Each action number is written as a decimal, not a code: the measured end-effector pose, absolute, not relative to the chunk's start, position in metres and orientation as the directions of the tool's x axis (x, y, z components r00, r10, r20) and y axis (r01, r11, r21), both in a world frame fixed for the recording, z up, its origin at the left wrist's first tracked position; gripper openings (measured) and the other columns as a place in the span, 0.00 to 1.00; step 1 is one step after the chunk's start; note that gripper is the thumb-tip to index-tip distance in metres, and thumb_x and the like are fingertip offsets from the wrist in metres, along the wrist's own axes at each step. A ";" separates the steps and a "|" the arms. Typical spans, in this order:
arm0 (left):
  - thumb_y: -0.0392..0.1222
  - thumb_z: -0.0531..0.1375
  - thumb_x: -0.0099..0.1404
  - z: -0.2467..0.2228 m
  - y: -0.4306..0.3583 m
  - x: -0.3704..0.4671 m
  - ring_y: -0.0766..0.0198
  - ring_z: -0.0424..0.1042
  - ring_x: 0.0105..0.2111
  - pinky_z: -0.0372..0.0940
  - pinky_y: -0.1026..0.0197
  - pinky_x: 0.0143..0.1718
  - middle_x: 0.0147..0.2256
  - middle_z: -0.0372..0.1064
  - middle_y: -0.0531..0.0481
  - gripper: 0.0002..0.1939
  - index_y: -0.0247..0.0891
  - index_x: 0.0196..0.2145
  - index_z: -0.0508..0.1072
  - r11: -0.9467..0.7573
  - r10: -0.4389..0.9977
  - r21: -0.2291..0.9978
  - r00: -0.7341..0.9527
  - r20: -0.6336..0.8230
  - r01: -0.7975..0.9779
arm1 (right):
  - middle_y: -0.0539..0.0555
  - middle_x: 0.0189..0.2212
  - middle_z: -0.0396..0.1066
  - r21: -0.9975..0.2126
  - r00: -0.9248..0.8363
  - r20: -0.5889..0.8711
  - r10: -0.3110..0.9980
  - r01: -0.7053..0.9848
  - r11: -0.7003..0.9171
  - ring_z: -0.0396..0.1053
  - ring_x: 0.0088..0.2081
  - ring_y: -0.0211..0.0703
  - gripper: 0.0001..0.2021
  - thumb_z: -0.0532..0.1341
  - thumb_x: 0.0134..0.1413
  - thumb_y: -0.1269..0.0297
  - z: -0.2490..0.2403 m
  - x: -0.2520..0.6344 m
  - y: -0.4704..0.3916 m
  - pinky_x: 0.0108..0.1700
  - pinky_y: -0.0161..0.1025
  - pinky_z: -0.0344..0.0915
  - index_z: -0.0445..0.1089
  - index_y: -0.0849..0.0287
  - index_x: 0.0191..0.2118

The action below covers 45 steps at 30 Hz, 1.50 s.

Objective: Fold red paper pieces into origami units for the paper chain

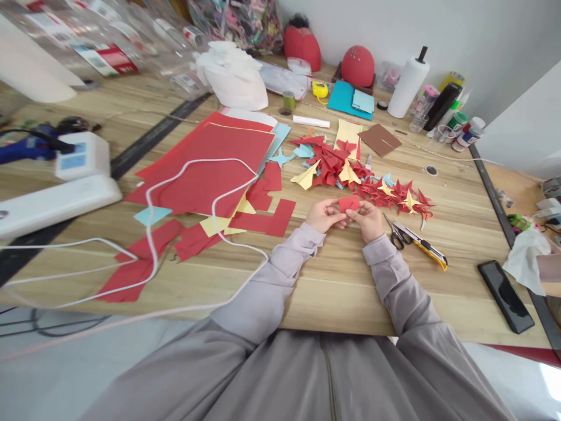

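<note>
A small square of red paper (349,204) is held up between my two hands, just above the table. My left hand (323,216) pinches its left lower edge, while my right hand (367,220) grips the right side with the thumb over its front. Behind the hands lies a heap of folded paper shapes (328,164), mostly red with some yellow and blue. More red folded stars (394,193) spread to the right of it. Black scissors (397,237) and a yellow utility knife (427,248) rest close to my right hand.
Large red sheets (219,169) are stacked on the left, with red offcuts (135,263) around them. A white cable (258,257) loops over the sheets from a power strip (56,199). A phone (506,295) lies at the right; a paper roll (408,88) stands at the back.
</note>
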<state>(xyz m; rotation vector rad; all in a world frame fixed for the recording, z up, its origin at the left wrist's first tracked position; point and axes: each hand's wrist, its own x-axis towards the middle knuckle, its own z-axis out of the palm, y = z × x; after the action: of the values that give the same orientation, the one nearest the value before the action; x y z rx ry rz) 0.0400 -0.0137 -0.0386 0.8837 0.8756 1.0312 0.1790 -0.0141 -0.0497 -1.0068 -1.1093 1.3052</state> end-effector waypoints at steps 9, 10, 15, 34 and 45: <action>0.37 0.69 0.38 -0.038 -0.014 0.040 0.65 0.69 0.17 0.67 0.62 0.19 0.19 0.70 0.51 0.30 0.27 0.40 0.66 0.241 0.947 0.916 0.286 -0.148 -0.320 | 0.46 0.17 0.68 -0.978 -0.012 0.015 1.000 -0.210 0.012 0.61 0.16 0.31 0.10 0.65 0.37 0.59 -0.051 0.179 -0.014 0.20 0.31 0.60 0.69 0.59 0.28; 0.37 0.69 0.38 -0.038 -0.014 0.040 0.65 0.69 0.17 0.67 0.62 0.19 0.19 0.70 0.51 0.30 0.27 0.40 0.66 0.236 0.946 0.917 0.292 -0.141 -0.321 | 0.46 0.16 0.68 -0.975 -0.008 0.009 1.000 -0.221 0.007 0.61 0.16 0.31 0.10 0.65 0.38 0.59 -0.051 0.179 -0.013 0.20 0.31 0.60 0.69 0.59 0.28; 0.39 0.69 0.37 -0.036 -0.013 0.039 0.66 0.69 0.17 0.67 0.62 0.20 0.18 0.69 0.52 0.29 0.27 0.38 0.67 0.237 0.945 0.919 0.295 -0.143 -0.314 | 0.46 0.15 0.68 -0.965 0.044 -0.001 0.999 -0.260 0.010 0.63 0.16 0.34 0.10 0.63 0.41 0.57 -0.051 0.177 -0.013 0.21 0.33 0.62 0.68 0.59 0.28; 0.40 0.68 0.39 -0.045 -0.009 0.041 0.71 0.65 0.16 0.63 0.65 0.19 0.22 0.70 0.52 0.24 0.30 0.35 0.69 0.127 0.987 0.943 0.131 -0.091 -0.307 | 0.48 0.17 0.69 -0.986 0.003 0.000 1.000 -0.164 0.001 0.63 0.18 0.32 0.11 0.64 0.40 0.57 -0.046 0.178 -0.016 0.23 0.33 0.62 0.67 0.60 0.22; 0.42 0.67 0.40 -0.039 -0.006 0.034 0.71 0.63 0.13 0.61 0.67 0.17 0.15 0.66 0.56 0.23 0.31 0.35 0.68 0.092 0.994 0.933 -0.026 -0.107 -0.349 | 0.48 0.15 0.68 -0.998 -0.139 -0.020 0.990 -0.061 -0.029 0.62 0.16 0.33 0.12 0.66 0.35 0.58 -0.039 0.177 -0.021 0.20 0.32 0.60 0.66 0.60 0.19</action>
<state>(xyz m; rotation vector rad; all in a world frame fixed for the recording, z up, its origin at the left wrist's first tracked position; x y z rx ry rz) 0.0337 -0.0059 -0.0394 0.8522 1.0215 1.3143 0.1766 -0.0207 -0.0385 -1.1117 -1.2514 1.3581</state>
